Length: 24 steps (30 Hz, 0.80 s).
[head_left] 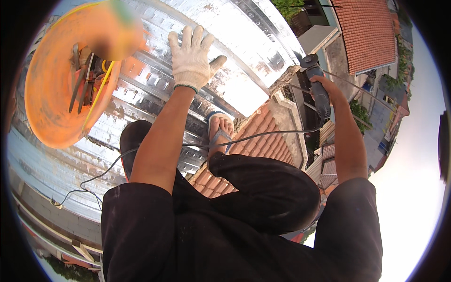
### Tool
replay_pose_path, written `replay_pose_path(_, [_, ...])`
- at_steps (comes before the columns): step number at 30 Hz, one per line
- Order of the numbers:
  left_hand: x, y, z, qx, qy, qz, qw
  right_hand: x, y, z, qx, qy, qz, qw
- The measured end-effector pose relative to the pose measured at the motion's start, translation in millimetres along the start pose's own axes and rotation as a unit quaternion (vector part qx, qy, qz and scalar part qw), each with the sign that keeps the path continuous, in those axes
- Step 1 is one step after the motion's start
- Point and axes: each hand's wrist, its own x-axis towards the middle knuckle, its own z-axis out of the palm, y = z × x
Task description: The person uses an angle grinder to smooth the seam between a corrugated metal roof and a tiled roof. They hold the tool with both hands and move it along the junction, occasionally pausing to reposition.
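My left hand (191, 61), in a white knit glove with a dark green cuff edge, lies flat with fingers spread on a shiny corrugated metal roofing sheet (244, 87). My bare right hand (328, 88) is wrapped round the dark body of an angle grinder (321, 96). The grinder's round disc (309, 61) is at the sheet's right edge; I cannot tell whether it touches the metal. A black power cord (263, 135) runs from the grinder leftward past my sandalled foot (220, 128).
A large orange basin (51, 103) with several hand tools sits at the left; a blurred patch covers part of it. Terracotta tiles (270, 134) lie below the sheet's edge. Beyond the roof's right edge are a drop, neighbouring houses and a red-tiled roof (366, 35).
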Motion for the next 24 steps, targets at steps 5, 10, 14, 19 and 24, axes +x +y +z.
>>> replay_pose_path(5, [-1, -1, 4, 0.0, 0.001, -0.002, 1.0, 9, -4, -8, -0.007, -0.007, 0.0, 1.0])
replay_pose_path(10, [0, 1, 2, -0.012, -0.014, -0.006, 1.0, 11, -7, -12, -0.004, -0.006, 0.01, 1.0])
replay_pose_path(14, [-2, -2, 4, 0.004, -0.005, -0.007, 1.0, -1, -13, 1, -0.016, 0.004, 0.002, 1.0])
replay_pose_path(19, [-1, -2, 8, -0.007, 0.007, 0.002, 1.0, 11, -10, -6, -0.05, -0.031, 0.041, 0.997])
replay_pose_path(24, [-2, -3, 10, 0.0, 0.003, -0.006, 1.0, 12, -4, -8, -0.021, -0.006, -0.004, 1.0])
